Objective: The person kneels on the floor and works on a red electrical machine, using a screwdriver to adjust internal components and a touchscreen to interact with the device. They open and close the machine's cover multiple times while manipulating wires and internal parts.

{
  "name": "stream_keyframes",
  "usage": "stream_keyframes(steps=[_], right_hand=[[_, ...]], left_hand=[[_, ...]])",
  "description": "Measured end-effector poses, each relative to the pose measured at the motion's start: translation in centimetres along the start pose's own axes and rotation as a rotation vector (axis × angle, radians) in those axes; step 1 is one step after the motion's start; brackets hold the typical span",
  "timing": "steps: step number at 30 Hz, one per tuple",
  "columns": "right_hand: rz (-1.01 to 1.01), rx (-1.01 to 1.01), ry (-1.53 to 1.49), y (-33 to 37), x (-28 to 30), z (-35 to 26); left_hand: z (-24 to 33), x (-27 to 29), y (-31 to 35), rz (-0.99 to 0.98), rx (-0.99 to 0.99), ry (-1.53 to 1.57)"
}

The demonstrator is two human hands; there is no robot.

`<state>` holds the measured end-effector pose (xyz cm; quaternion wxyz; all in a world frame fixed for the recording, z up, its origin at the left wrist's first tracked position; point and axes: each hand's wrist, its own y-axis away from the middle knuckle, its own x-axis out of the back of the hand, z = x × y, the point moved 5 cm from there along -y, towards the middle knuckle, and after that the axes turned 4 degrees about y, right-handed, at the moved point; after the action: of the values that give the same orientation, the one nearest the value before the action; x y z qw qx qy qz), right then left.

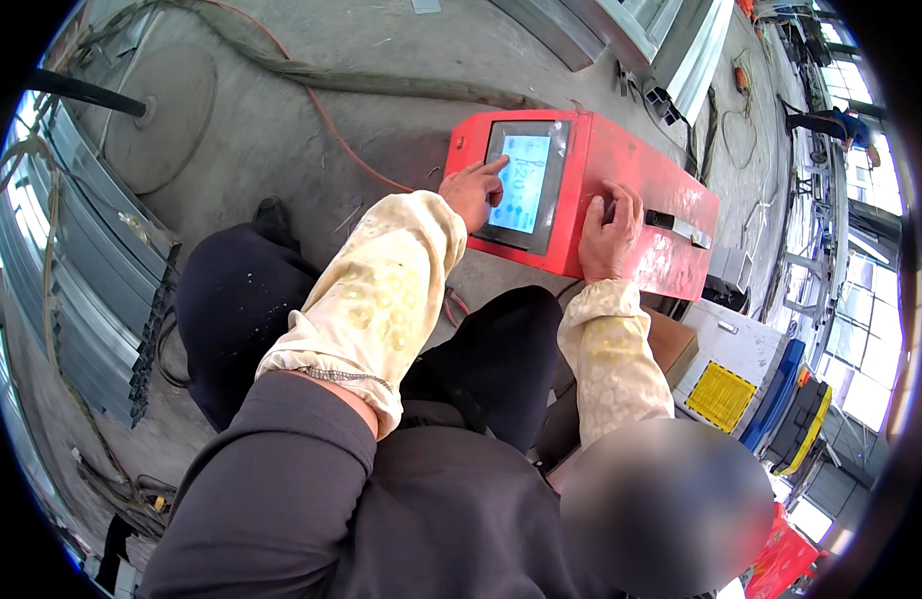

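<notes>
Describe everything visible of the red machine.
The red machine is a boxy case, apparently painted metal, scuffed with pale patches. Its dark-framed screen glows light blue; the case bears a dark and silvery fitting. It is angled in view, its support unclear. The left hand apparently touches the screen with one finger; the right hand rests on the case.

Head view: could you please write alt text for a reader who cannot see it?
A person's left hand holds a finger at the lit blue screen of a red box-shaped machine; the right hand rests on it. An orange cable crosses the grey floor.
</notes>
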<state>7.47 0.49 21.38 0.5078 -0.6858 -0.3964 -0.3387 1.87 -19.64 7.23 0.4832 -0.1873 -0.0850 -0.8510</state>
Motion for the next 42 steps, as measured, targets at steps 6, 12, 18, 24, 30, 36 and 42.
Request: stream_keyframes(steps=[6,12,18,24,30,36,42], right_hand=[[0.003,0.012,0.016,-0.1,-0.1,-0.2],[-0.001,-0.002,0.026,-0.1,0.1,-0.1],[0.001,-0.045,0.005,-0.4,-0.2,-0.5],[0.018,-0.006,0.013,-0.3,0.5,0.0],[0.045,0.052,-0.031,-0.1,0.4,0.2],[0.035,0.047,-0.029,0.2,0.0,1.1],[0.01,0.071,-0.049,0.2,-0.8,1.3]], left_hand=[[-0.2,-0.1,0.0,0.015,0.011,0.04],[-0.3,-0.3,-0.1,0.024,0.001,0.06],[-0.5,0.1,-0.4,0.044,-0.042,-0.044],[1.2,0.2,-0.4,-0.013,-0.019,-0.068],[1.6,0.1,-0.6,-0.038,0.033,-0.094],[3.0,0.3,-1.4,-0.197,0.167,-0.121],[3.6,0.5,-1.6,-0.248,0.246,-0.226]])
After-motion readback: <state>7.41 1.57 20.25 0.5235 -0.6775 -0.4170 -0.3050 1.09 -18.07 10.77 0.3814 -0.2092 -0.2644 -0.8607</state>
